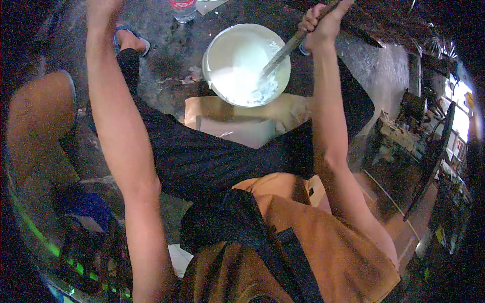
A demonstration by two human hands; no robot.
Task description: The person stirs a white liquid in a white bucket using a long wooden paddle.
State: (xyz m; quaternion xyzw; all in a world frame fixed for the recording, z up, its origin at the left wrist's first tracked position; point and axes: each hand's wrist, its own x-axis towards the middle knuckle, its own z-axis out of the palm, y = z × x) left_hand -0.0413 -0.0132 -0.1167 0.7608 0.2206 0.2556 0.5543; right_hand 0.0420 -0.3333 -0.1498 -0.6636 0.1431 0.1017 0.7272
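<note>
A white bucket [206,68] stands on the floor between my legs, with a bright white, paste-like material [237,76] inside. My right hand [323,25] is closed around a rough stick [288,49], which looks like wood. The stick slants down to the left, and its lower end is in the white material. At the upper left, my left hand [104,7] is cut off by the top edge. Its fingers are out of sight, so what it touches cannot be seen. The bucket is the main thing between my two outstretched arms.
Beyond the bucket, a clear bottle [183,10] with a red label stands on the dark floor. Flattened brown cardboard [202,108] lies on the near side of the bucket. A brown rounded object [43,108] is at far left. Cluttered items [404,136] line the right side.
</note>
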